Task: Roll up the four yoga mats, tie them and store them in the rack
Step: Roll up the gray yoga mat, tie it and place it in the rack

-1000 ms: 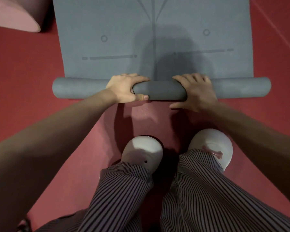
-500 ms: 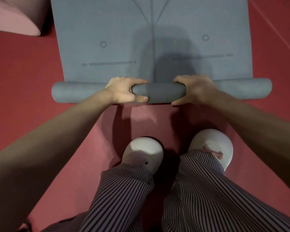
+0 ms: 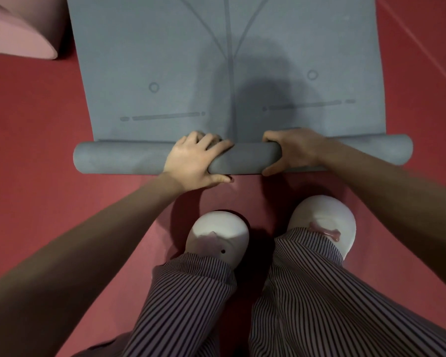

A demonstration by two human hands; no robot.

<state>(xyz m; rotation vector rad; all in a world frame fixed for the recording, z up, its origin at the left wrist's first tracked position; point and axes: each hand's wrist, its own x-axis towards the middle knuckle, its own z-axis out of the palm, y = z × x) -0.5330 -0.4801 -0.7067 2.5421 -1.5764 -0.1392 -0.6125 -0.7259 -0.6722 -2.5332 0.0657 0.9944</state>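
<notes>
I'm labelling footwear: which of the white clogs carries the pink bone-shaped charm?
The right clog, nearest the right hand: a pink bone-shaped charm lies on its top. The left clog shows no bone shape.

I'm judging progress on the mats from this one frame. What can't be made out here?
Head view only:
- The grey mat: its far end is cut off by the top edge, so the unrolled length is unknown.
- The left hand and right hand: fingertips hidden over the far side of the roll they grip.
- A pink object: cropped by the top-left corner, unidentifiable.
- Rack, ties, other mats: outside the frame.
</notes>
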